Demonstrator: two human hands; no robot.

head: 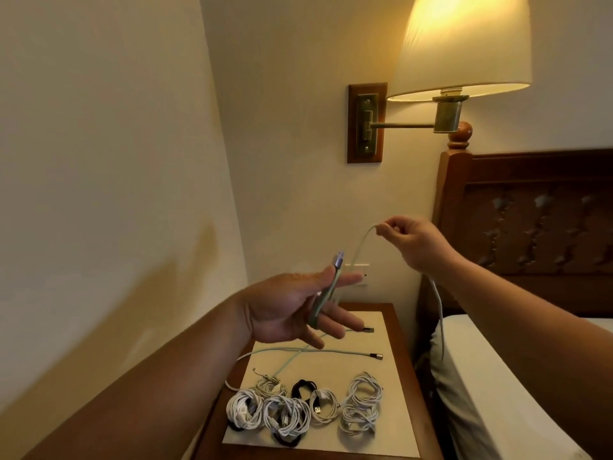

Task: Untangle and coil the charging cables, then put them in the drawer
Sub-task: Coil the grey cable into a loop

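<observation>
Though both hands (292, 307) (414, 244) pinch it, pale green cable's (360, 242) far end cut off behind bed (497, 376).

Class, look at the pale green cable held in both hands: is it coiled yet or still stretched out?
Stretched out. The pale green cable arcs loosely from the left hand to the right hand, then hangs down.

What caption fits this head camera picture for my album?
Both hands stretch a pale green cable above coiled cables on the nightstand.
</observation>
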